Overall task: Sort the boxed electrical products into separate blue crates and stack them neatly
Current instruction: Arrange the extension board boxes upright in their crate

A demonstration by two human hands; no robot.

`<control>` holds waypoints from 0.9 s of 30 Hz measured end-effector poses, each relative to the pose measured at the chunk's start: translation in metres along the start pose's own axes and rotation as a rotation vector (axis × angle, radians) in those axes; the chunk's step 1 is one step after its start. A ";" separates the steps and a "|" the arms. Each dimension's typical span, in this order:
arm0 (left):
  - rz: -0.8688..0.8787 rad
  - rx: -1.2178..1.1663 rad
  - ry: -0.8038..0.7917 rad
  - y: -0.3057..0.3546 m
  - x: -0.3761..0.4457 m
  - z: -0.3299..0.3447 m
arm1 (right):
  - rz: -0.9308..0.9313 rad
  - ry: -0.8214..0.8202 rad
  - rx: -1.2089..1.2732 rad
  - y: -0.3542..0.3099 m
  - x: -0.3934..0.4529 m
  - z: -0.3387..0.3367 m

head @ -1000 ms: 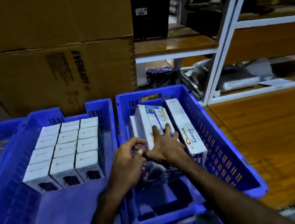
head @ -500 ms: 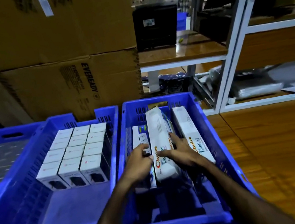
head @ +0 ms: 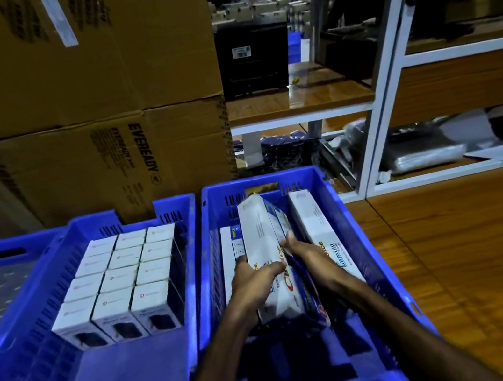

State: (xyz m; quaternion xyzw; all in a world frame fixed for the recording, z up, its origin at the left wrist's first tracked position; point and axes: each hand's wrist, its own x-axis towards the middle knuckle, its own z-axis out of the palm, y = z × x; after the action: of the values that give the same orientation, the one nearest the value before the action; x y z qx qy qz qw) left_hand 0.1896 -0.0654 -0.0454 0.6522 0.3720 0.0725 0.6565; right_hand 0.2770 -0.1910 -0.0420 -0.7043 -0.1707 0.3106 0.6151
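Two blue crates stand side by side. The left crate (head: 184, 235) holds several small white boxes (head: 130, 272) in neat rows. In the right crate (head: 340, 208) a long white box (head: 258, 229) stands on its narrow edge, tilted. My left hand (head: 251, 274) grips its left side with the thumb over the top. My right hand (head: 300, 248) holds its right side, partly hidden behind it. Another long white box (head: 317, 229) lies along the crate's right wall, and a third (head: 233, 254) lies on the left.
Stacked brown cardboard cartons (head: 82, 136) rise behind the crates. A white metal shelf rack (head: 379, 100) stands at the right rear, holding a black box (head: 253, 55). A wooden table surface (head: 472, 252) lies right of the crates. A third blue crate (head: 1, 247) is at far left.
The long box that lay flat under both hands has been turned up onto its narrow edge, and both hands now clasp its sides. The camera view has tilted up slightly.
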 end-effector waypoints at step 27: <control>0.205 0.051 0.110 -0.001 -0.024 -0.036 | -0.137 0.330 -1.890 0.036 -0.001 -0.023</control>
State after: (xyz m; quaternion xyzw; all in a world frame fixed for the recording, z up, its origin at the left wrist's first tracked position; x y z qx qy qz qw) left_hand 0.1513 -0.0508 -0.0326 0.6982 0.3406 0.1658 0.6075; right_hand 0.2859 -0.2154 -0.0753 -0.9324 -0.3025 -0.0950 -0.1737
